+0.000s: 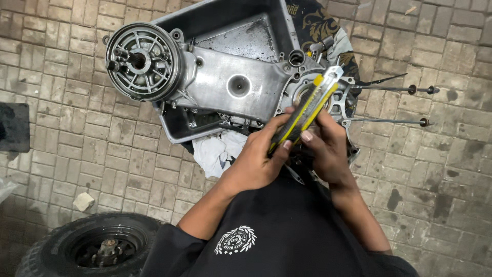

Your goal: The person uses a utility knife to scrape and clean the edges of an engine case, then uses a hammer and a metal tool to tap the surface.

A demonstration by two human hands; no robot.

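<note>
Both hands (292, 154) grasping yellow utility knife (307, 110), engine casing (225, 77) resting in, seemingly, metal tray (177, 128)

Utility knife (307, 110) glossy yellow plastic, bare metal; engine casing (230, 82) dull oily cast metal; rag (218, 151) white cloth
</note>
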